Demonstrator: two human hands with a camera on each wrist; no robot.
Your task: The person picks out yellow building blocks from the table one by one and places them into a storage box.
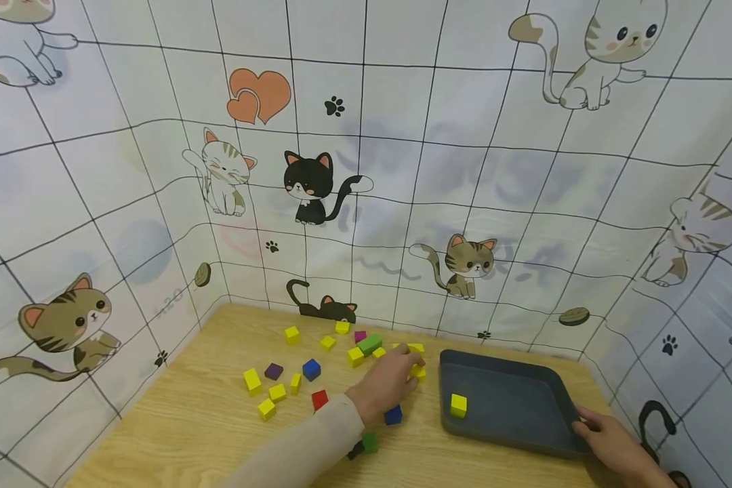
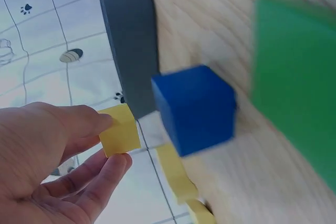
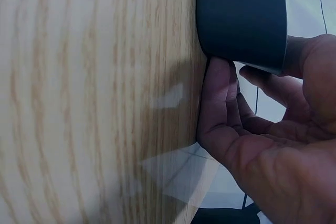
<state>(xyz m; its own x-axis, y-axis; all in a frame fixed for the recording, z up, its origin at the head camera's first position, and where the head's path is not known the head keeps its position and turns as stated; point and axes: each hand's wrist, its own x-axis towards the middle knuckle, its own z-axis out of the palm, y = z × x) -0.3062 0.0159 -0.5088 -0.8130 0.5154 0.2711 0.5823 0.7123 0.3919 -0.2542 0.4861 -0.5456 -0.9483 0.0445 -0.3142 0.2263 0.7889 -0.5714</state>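
Observation:
My left hand reaches over the far part of the table, left of a dark grey tray. In the left wrist view its thumb and fingers pinch a yellow cube. A blue cube and a large-looking green block appear close to that camera. My right hand grips the tray's right edge; in the right wrist view the thumb is at the rim and the other fingers are low against the outer wall. One yellow cube sits inside the tray, near its left side.
Several yellow blocks lie scattered on the wooden table. Among them are a blue cube, a purple block, a red block and a green block. A cat-patterned covering rises behind the table.

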